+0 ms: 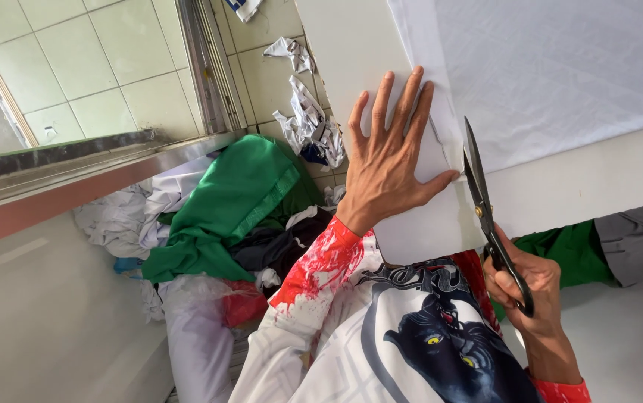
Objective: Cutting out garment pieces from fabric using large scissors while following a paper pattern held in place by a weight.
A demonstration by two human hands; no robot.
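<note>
The left hand (388,160) is lying flat and spread wide, fingers splayed, pressing down on a white card piece (381,82) on the white table (560,186), gripping nothing. The right hand (523,287) is closed around the handles of black scissors (483,201), fingers through the loops, holding them with the blades pointing away from the body. The blades are sitting right beside the left thumb, at the edge of the white cloth (560,67) that is spreading over the table; they are looking nearly closed, but hard to tell from this angle. The cloth is lying just right of the left hand, overlapping the card. Below the table a pile of clothes is sitting on the tiled floor (97,67), with a green garment (224,205) on top and crumpled scraps (310,123) near it. The person is wearing a white long-sleeved shirt (381,336) with red splashes.
</note>
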